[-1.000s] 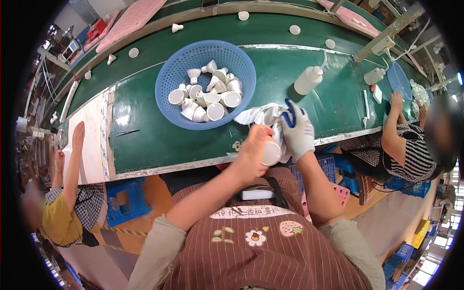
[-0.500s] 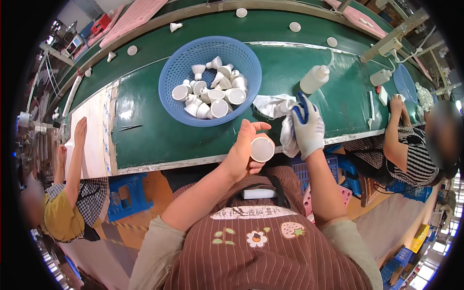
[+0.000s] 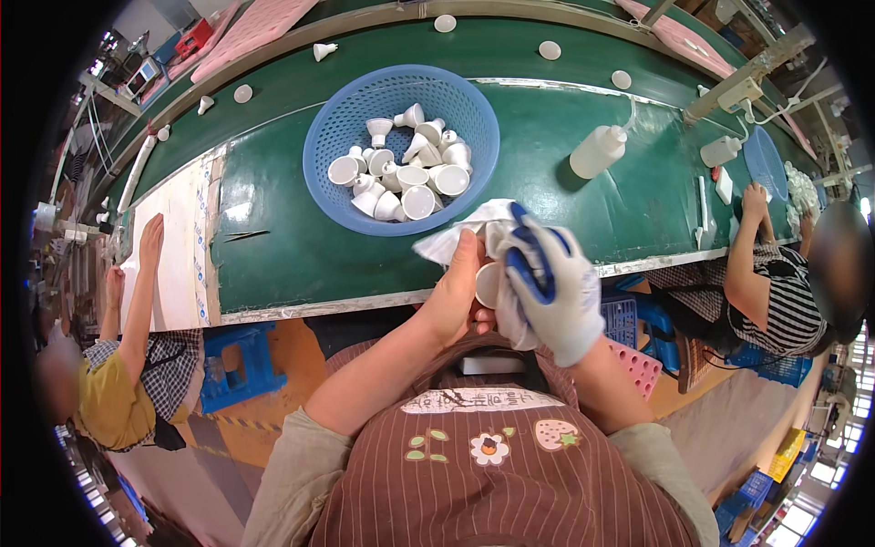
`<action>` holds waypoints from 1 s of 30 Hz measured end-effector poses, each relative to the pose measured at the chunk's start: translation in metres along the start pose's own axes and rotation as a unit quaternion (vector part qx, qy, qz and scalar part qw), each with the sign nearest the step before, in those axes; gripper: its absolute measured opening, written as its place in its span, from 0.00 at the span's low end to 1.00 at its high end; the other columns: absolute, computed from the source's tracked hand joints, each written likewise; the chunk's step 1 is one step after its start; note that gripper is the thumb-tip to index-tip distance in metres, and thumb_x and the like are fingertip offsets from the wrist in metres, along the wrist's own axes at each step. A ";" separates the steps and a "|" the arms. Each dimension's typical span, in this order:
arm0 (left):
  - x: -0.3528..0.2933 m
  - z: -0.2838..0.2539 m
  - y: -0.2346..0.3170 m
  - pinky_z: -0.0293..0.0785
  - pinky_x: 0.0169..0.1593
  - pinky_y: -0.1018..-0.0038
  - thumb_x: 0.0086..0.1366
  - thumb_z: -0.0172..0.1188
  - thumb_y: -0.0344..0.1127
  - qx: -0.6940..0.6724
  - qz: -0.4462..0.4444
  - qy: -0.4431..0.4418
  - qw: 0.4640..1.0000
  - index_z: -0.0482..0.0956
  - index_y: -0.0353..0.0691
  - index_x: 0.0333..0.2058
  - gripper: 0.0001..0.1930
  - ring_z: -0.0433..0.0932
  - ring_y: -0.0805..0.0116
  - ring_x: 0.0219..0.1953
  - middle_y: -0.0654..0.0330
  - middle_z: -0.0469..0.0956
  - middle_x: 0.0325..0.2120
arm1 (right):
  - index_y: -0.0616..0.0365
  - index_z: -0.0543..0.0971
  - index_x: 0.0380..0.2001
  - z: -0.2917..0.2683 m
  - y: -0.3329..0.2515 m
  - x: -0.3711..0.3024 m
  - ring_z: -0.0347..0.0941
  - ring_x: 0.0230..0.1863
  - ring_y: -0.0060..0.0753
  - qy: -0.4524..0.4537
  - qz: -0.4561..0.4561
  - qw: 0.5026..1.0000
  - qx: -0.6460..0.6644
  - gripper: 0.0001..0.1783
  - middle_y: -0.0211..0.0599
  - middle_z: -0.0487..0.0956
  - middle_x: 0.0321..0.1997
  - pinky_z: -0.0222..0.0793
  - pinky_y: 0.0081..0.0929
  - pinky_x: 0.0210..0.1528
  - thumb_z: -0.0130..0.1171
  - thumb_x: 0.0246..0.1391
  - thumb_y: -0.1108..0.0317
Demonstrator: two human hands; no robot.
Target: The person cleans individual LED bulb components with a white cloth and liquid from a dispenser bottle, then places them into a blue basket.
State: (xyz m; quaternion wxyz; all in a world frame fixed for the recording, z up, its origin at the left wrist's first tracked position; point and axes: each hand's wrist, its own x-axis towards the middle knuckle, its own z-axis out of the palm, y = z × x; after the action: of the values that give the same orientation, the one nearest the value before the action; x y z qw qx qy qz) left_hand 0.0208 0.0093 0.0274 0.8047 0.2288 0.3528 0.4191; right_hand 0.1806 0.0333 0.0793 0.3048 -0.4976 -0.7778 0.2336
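Note:
My bare left hand [image 3: 454, 290] is closed around a white spotlight bulb [image 3: 487, 284], its round face turned toward my right hand. On my right hand [image 3: 556, 287] is a white glove with blue patches. Its fingers grip a white cloth [image 3: 476, 228], which lies against the bulb and partly covers it. Just beyond my hands stands a blue perforated basket [image 3: 321, 196] with several white bulbs [image 3: 417, 202] lying in it at various angles. A squeeze bottle [image 3: 598, 152] with a thin spout leans to the right of the basket.
The green bench [image 3: 273, 264] has a raised front edge. Bulbs [image 3: 549, 50] lie along its far strip. A co-worker's hands [image 3: 146, 251] rest over a pale board [image 3: 178, 264] at left. Another person [image 3: 756, 273] works at right, near a second bottle [image 3: 720, 150] and blue basket [image 3: 764, 162].
My gloved right hand has brought the cloth leftward onto the bulb in my left hand. The bulb's face, fully visible before, is now partly covered.

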 end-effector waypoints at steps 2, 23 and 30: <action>0.001 0.002 0.000 0.57 0.14 0.81 0.73 0.31 0.66 -0.031 0.002 0.031 0.999 0.62 0.43 0.54 0.31 0.58 0.79 0.14 0.62 0.73 0.30 | 0.51 0.74 0.59 0.015 0.026 0.007 0.77 0.47 0.56 0.000 0.013 0.999 -0.030 0.28 0.50 0.77 0.49 0.73 0.41 0.49 0.64 0.53 0.64; -0.023 -0.003 0.010 0.64 0.14 0.82 0.59 0.47 0.24 -0.053 0.151 -0.001 0.987 0.70 0.35 0.33 0.04 0.63 0.81 0.14 0.54 0.73 0.31 | 0.53 0.77 0.55 0.063 0.149 -0.010 0.76 0.49 0.54 0.081 0.148 0.986 -0.009 0.21 0.49 0.78 0.48 0.71 0.41 0.52 0.60 0.59 0.62; -0.022 0.000 0.011 0.63 0.13 0.82 0.58 0.46 0.22 0.028 0.173 0.044 0.984 0.69 0.34 0.33 0.05 0.63 0.80 0.13 0.53 0.72 0.30 | 0.52 0.77 0.55 0.061 0.145 -0.009 0.76 0.49 0.54 0.084 0.149 0.985 -0.021 0.21 0.48 0.78 0.49 0.72 0.41 0.52 0.60 0.59 0.62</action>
State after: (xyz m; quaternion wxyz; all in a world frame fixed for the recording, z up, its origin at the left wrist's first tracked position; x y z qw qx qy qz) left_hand 0.0066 -0.0033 0.0430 0.6971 0.2900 0.3548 0.5514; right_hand 0.2322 0.0792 -0.0626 0.3206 -0.6320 -0.6711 0.2178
